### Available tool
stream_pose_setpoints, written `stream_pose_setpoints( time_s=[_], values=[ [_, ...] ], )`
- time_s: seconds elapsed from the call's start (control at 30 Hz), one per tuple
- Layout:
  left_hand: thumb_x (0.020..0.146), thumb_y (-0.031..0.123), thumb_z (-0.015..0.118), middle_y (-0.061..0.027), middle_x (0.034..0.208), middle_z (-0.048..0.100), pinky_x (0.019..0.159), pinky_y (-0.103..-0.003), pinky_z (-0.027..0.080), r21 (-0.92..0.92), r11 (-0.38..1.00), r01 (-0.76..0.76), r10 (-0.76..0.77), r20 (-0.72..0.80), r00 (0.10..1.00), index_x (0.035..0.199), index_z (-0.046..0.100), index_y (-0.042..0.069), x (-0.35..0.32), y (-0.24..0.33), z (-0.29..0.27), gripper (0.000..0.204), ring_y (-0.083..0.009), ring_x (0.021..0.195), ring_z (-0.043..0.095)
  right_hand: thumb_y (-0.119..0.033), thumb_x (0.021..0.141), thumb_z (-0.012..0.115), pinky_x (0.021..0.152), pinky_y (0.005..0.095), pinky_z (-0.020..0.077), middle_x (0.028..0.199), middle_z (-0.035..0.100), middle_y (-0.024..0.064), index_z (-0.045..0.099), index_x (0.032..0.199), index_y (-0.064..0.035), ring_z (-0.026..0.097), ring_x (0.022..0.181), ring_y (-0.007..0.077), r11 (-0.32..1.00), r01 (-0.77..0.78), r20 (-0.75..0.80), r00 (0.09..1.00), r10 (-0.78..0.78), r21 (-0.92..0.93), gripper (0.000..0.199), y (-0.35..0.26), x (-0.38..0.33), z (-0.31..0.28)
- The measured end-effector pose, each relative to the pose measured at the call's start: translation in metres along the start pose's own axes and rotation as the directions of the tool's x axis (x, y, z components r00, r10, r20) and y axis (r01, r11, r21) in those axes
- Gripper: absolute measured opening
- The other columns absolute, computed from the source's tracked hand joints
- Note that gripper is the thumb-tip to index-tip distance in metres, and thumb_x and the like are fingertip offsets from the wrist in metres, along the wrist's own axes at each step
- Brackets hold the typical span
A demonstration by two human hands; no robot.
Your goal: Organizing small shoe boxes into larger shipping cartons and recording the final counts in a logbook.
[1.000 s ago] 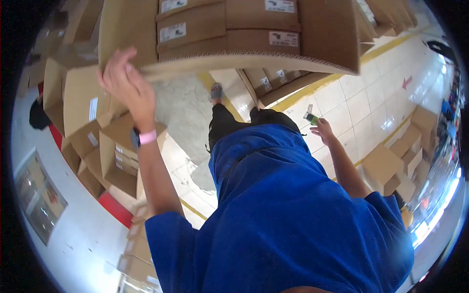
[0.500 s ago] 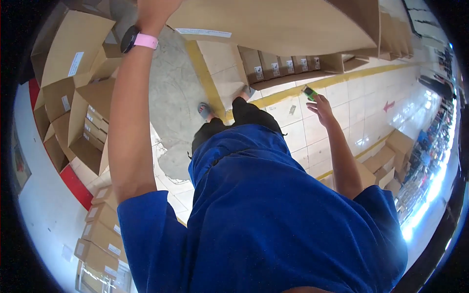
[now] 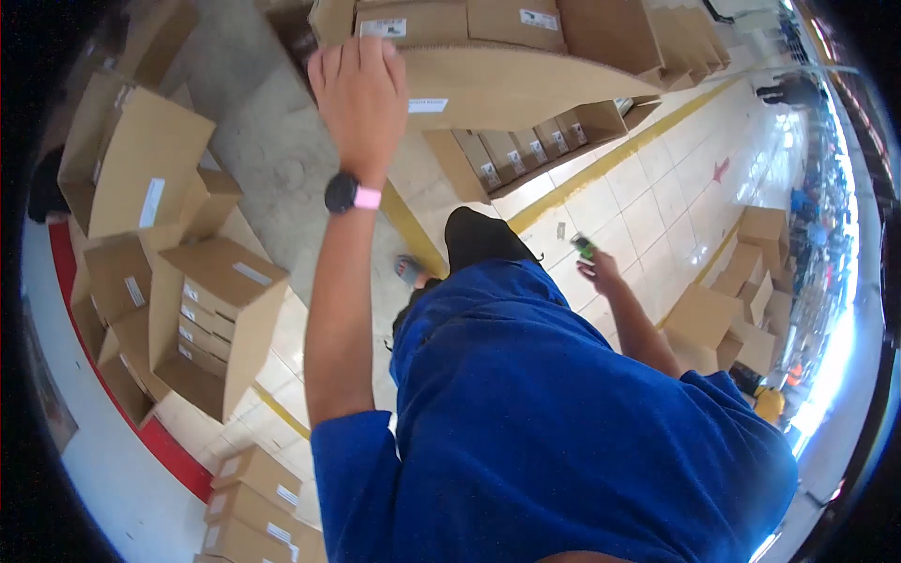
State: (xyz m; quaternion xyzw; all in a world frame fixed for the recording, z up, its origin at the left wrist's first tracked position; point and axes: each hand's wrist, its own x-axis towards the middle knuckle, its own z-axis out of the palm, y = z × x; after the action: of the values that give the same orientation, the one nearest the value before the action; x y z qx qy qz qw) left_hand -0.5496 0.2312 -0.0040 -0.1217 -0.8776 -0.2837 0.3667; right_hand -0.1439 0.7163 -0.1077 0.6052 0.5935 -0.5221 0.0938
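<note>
My left hand (image 3: 361, 103), with a black watch on a pink strap at the wrist, has its fingers hooked over the upper edge of a large open cardboard box (image 3: 507, 89). Inside that box lie smaller labelled cartons (image 3: 511, 25). Low at my right side, my right hand (image 3: 601, 269) is closed on a small green and black handheld object (image 3: 583, 246). Its exact kind is too small to make out. Nothing else touches the right hand.
Below the large box, another open box (image 3: 540, 150) holds a row of labelled cartons. More open boxes (image 3: 221, 310) crowd the left, with stacked cartons (image 3: 253, 502) at lower left. At right stand further boxes (image 3: 741, 291). A yellow line (image 3: 563, 194) crosses the tiled floor.
My left hand has come down and into full view on the box edge, and the cartons inside now show. The right hand has dropped slightly, still holding the green and black object.
</note>
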Motion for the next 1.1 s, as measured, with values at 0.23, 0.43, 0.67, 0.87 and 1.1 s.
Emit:
stream_pose_setpoints(
  time_s=[0.23, 0.43, 0.67, 0.87, 1.1],
  values=[
    [0.1, 0.014, 0.052, -0.013, 0.093, 0.062, 0.101, -0.05, 0.04, -0.067, 0.992, 0.108, -0.093, 0.195, 0.976, 0.096, 0.06, 0.007, 0.148, 0.063, 0.037, 0.012, -0.0348, 0.094, 0.058, -0.035, 0.109, 0.046, 0.081, 0.0354, 0.0583, 0.103, 0.067, 0.0078, 0.061, 0.117, -0.0076, 0.067, 0.092, 0.0205, 0.773, 0.518, -0.3, 0.852, -0.429, 0.366, 0.032, -0.371, -0.014, -0.081],
    [0.097, 0.018, 0.052, -0.0092, 0.103, 0.068, 0.107, -0.054, 0.035, -0.027, 0.988, 0.155, -0.145, 0.226, 0.963, 0.1, 0.062, 0.009, 0.147, 0.088, 0.072, 0.014, -0.0297, 0.102, 0.064, -0.024, 0.108, 0.045, 0.101, 0.0419, 0.055, 0.122, 0.065, 0.0176, 0.054, 0.131, 0.0018, 0.067, 0.109, 0.0285, 0.376, 0.926, -0.359, 0.343, -0.868, -0.025, 0.035, -0.649, -0.077, -0.011],
    [0.096, 0.019, 0.046, -0.0055, 0.099, 0.071, 0.099, -0.048, 0.037, 0.009, 0.984, 0.18, -0.175, 0.307, 0.936, 0.096, 0.063, 0.012, 0.207, 0.081, 0.13, 0.018, -0.0243, 0.1, 0.066, -0.02, 0.109, 0.051, 0.098, 0.036, 0.0541, 0.113, 0.069, 0.0114, 0.056, 0.131, -0.0007, 0.07, 0.102, 0.0199, 0.323, 0.946, 0.193, 0.316, -0.929, 0.006, 0.03, -0.8, -0.073, 0.175],
    [0.096, 0.023, 0.048, -0.0013, 0.094, 0.072, 0.098, -0.046, 0.035, 0.009, 0.98, 0.197, -0.19, 0.308, 0.932, 0.09, 0.064, 0.014, 0.242, 0.062, 0.162, 0.019, -0.0213, 0.097, 0.065, -0.022, 0.108, 0.054, 0.077, 0.0332, 0.0551, 0.098, 0.07, 0.0084, 0.052, 0.139, -0.0061, 0.067, 0.09, 0.0158, 0.434, 0.871, 0.778, 0.434, -0.454, -0.232, 0.035, -0.777, -0.003, 0.306],
    [0.097, 0.028, 0.049, 0.0013, 0.094, 0.073, 0.099, -0.044, 0.034, -0.023, 0.981, 0.192, -0.18, 0.246, 0.952, 0.087, 0.064, 0.018, 0.252, 0.034, 0.189, 0.02, -0.0167, 0.098, 0.065, -0.024, 0.105, 0.057, 0.076, 0.042, 0.0556, 0.097, 0.072, 0.0157, 0.056, 0.127, -0.0021, 0.07, 0.084, 0.0267, 0.277, 0.901, 0.899, 0.393, -0.194, -0.334, 0.031, -0.709, 0.071, 0.42]
  ],
)
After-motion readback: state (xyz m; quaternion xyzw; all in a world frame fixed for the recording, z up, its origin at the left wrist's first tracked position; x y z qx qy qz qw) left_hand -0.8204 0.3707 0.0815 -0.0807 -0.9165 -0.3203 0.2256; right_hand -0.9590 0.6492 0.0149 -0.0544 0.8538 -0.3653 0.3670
